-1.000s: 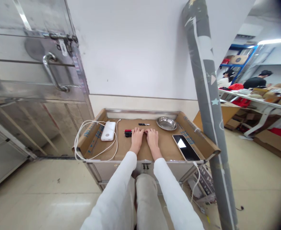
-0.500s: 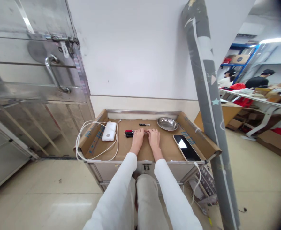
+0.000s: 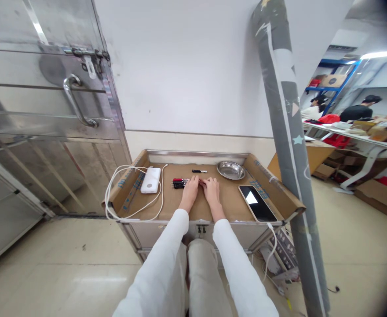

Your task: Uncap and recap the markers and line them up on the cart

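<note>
Several red and black pens (image 3: 179,183) lie side by side on the brown cardboard lining (image 3: 177,209), their left ends sticking out. My left hand (image 3: 191,192) is closed over their right part, which it hides. Close beside it, my right hand (image 3: 211,191) has its fingers bent and drawn together by my left fingertips. Whatever lies between the two sets of fingertips is too small and covered to name. One black pen (image 3: 199,171) rests apart, just beyond my hands. A shallow steel bowl (image 3: 231,171) stands to its right.
A white power bank (image 3: 151,180) with a looped white cable (image 3: 162,198) sits on the left. At right lies a phone (image 3: 257,203), a cable at its lower end. A tall grey roll (image 3: 284,101) leans against the wall. Two people work at a far table (image 3: 355,134).
My fingertips have shifted slightly where they meet, the right ones bending a little more. The pens and other things on the cardboard stay in place; the whole view has moved only slightly.
</note>
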A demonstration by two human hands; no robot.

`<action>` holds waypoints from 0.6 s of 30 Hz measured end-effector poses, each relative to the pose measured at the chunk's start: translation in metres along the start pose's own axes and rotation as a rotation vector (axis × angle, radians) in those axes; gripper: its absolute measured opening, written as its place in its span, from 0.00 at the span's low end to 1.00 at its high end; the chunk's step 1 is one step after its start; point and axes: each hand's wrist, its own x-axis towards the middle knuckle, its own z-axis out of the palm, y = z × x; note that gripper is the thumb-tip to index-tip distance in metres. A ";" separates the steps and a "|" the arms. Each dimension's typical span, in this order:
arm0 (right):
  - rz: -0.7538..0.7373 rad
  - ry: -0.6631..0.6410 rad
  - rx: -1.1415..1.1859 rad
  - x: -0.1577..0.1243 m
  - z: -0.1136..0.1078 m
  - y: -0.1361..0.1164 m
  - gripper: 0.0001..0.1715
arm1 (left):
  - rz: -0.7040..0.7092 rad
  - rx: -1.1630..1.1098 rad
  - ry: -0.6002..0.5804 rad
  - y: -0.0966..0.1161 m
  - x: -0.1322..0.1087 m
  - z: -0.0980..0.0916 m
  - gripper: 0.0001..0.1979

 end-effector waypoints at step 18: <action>0.298 0.124 0.074 -0.003 -0.007 -0.004 0.16 | 0.043 0.105 0.019 0.013 0.007 0.004 0.13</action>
